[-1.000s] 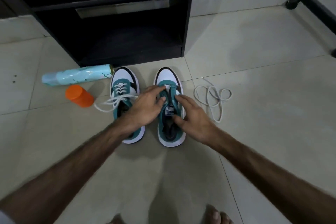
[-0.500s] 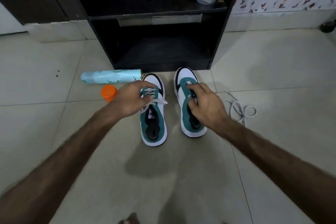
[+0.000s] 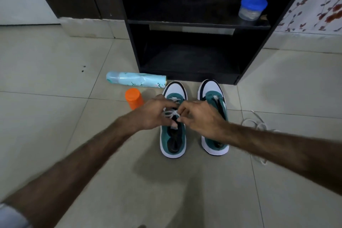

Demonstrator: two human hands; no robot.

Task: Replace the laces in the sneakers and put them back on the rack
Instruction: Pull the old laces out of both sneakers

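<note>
Beige floor tiles (image 3: 55,65) apparently meet black rack (image 3: 255,61).

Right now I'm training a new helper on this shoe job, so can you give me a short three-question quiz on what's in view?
1. True or false: both hands work the lace on the left sneaker.
2. Where does the loose lace lie? A) on the rack B) on the floor, right of the right sneaker
3. What colour lid has the jar on the rack?

Key: 1 true; 2 B; 3 blue.
</note>
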